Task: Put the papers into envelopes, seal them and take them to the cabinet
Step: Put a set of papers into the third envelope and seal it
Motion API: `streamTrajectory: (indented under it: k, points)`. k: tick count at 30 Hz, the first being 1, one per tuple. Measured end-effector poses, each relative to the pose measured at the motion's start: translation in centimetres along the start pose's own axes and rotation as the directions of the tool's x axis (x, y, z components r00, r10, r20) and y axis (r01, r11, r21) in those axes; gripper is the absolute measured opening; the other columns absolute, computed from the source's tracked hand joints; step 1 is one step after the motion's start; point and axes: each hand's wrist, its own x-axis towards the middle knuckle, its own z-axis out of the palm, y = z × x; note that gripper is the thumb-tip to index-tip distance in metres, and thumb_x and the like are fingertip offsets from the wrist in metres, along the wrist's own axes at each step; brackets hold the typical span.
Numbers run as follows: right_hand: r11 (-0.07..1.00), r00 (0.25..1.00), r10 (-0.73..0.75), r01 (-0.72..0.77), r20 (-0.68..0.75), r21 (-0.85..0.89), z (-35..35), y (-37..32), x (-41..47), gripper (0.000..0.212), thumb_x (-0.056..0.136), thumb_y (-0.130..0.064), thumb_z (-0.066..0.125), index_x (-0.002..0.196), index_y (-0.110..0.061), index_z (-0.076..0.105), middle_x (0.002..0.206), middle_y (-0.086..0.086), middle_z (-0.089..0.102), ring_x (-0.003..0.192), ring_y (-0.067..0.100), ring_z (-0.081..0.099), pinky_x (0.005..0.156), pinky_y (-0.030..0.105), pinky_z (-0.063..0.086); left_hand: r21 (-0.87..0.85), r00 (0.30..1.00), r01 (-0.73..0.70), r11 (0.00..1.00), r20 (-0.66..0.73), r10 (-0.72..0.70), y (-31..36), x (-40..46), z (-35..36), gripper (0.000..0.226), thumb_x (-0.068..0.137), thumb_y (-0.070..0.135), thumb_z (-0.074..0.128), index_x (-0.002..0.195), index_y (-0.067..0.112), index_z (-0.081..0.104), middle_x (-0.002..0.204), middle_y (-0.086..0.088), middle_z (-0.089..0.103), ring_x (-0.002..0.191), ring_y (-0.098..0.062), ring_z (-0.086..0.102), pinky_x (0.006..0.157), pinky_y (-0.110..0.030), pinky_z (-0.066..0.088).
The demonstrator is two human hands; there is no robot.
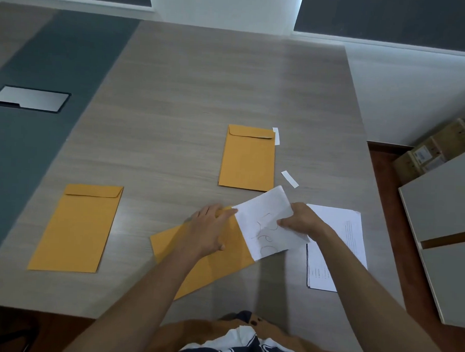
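A tilted yellow envelope [210, 266] lies on the table in front of me. My left hand [209, 228] rests on it, with the fingers at its mouth end. My right hand [301, 220] pinches a folded white paper [266, 228] with pen scribbles; the paper's lower left edge sits at the envelope's mouth. A stack of printed white papers [338, 243] lies under my right forearm. One closed yellow envelope [248, 158] lies further back, and another [80, 227] lies at the left.
Two small white strips [289, 179] [276, 136] lie beside the far envelope. A grey table [176, 92] has a dark panel with a metal plate [30, 98] at the left. Grey cabinet tops [445, 203] and cardboard boxes [437, 149] stand at the right.
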Motion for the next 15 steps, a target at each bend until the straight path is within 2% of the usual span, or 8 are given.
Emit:
streamTrajectory:
  k: [3,5,9,15]
  points:
    - [0.999,0.997,0.01,-0.006,-0.07,0.053,0.8,0.8,-0.2,0.028,0.083,-0.014,0.067,0.111,-0.011,0.066,0.109,0.007,0.066,0.104,0.028,0.061,0.09,0.039,0.05,-0.005,0.997,0.061,0.998,0.036,-0.061,0.4,-1.0,1.0,0.135,0.057,0.061,0.081,0.15,0.042,-0.014,0.157,-0.009,0.015,0.147,-0.031,0.008,0.119,-0.049,0.018]
    - [0.998,0.997,0.019,-0.014,-0.078,0.061,1.4,1.0,-0.5,0.031,0.086,-0.016,0.066,0.117,-0.011,0.064,0.108,0.005,0.063,0.102,0.027,0.059,0.088,0.037,0.048,0.035,0.996,0.059,0.998,0.061,-0.061,0.9,-1.5,1.7,0.149,0.046,0.075,0.078,0.147,0.04,-0.027,0.16,-0.011,0.001,0.148,-0.036,-0.004,0.118,-0.059,0.01]
    - [0.993,0.998,0.021,-0.014,-0.058,0.12,2.3,0.9,-0.6,0.034,0.089,-0.012,0.062,0.122,-0.012,0.059,0.112,0.007,0.061,0.099,0.026,0.057,0.084,0.035,0.045,0.105,0.997,0.051,0.993,0.054,-0.056,1.8,-1.6,2.2,0.154,0.044,0.078,0.077,0.145,0.037,-0.033,0.16,-0.016,-0.004,0.148,-0.04,-0.008,0.115,-0.064,0.009]
    - [0.981,0.999,0.015,-0.007,-0.039,0.194,3.9,0.2,-1.2,0.035,0.086,-0.016,0.066,0.12,-0.016,0.061,0.116,0.007,0.065,0.102,0.026,0.061,0.089,0.041,0.052,0.128,1.0,-0.01,0.992,-0.004,0.011,2.2,-1.3,1.3,0.149,0.045,0.08,0.07,0.148,0.034,-0.028,0.151,-0.018,0.014,0.142,-0.039,0.011,0.111,-0.064,0.016]
